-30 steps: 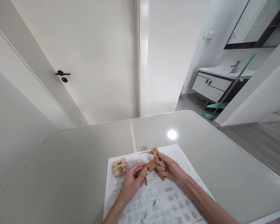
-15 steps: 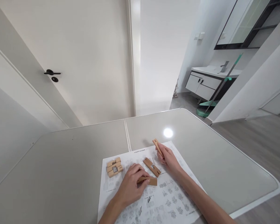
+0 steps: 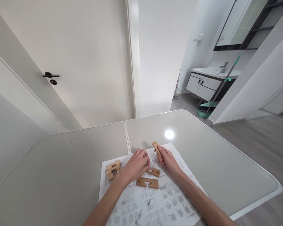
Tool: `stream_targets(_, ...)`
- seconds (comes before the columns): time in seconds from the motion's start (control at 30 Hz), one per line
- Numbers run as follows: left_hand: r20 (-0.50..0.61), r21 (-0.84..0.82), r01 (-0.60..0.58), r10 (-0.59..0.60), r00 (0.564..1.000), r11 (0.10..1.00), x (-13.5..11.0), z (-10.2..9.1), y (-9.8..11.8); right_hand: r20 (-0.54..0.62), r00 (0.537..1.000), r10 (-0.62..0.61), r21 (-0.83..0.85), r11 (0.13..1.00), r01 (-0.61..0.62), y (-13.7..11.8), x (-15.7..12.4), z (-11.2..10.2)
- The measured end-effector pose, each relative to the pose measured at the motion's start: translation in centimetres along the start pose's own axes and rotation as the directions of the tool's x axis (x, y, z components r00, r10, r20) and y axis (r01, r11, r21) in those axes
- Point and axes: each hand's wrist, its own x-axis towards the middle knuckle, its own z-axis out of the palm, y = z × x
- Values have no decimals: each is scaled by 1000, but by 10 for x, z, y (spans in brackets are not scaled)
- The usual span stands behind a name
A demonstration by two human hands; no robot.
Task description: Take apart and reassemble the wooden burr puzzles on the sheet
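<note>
My right hand is closed around a notched wooden puzzle bar that sticks up and away from its fingers. My left hand rests on a printed instruction sheet, fingers curled down beside a flat notched wooden piece; whether it grips anything is hidden. A second flat notched piece lies loose on the sheet just nearer to me. A partly assembled cluster of wooden blocks sits at the sheet's far left corner.
The sheet lies on a grey table with a centre seam and rounded corners. A white door with a black handle stands behind. To the right are a vanity cabinet and a green mop on grey flooring.
My left hand let go of the piece it held, which now lies flat on the sheet, and moved forward to the other flat piece. My right hand kept its bar.
</note>
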Motion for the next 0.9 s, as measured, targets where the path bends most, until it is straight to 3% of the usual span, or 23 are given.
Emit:
stream_targets(0.23, -53, -41, 66, -69, 996, 997, -29, 6, -9, -8, 1000, -17, -25, 1000, 17, -5, -5, 7)
stream_targets(0.43, -90, -144, 169, -183, 979, 975, -32, 8, -11, 10, 999, -48, -70, 996, 49, -2, -7, 8)
stream_targets(0.53, -114, -434, 257, -336, 935, 863, -34, 16, -6, 39, 997, -60, -114, 991, 64, -2, -10, 10)
stream_targets(0.63, -124, -734, 183, -394, 911, 654, -38, 30, 0, 119, 990, -81, -107, 990, 94, -3, -15, 16)
stream_targets(0.7, -122, -822, 140, -410, 904, 552, -40, 37, 2, 181, 979, -91, -83, 991, 108, -3, -18, 21)
stream_targets(0.77, -132, -845, 129, -436, 890, 518, -42, 42, 2, 227, 969, -97, -73, 991, 116, -2, -21, 25)
stream_targets(0.9, -141, -826, 144, -446, 884, 545, -43, 43, 2, 247, 962, -118, -146, 977, 158, -4, -28, 29)
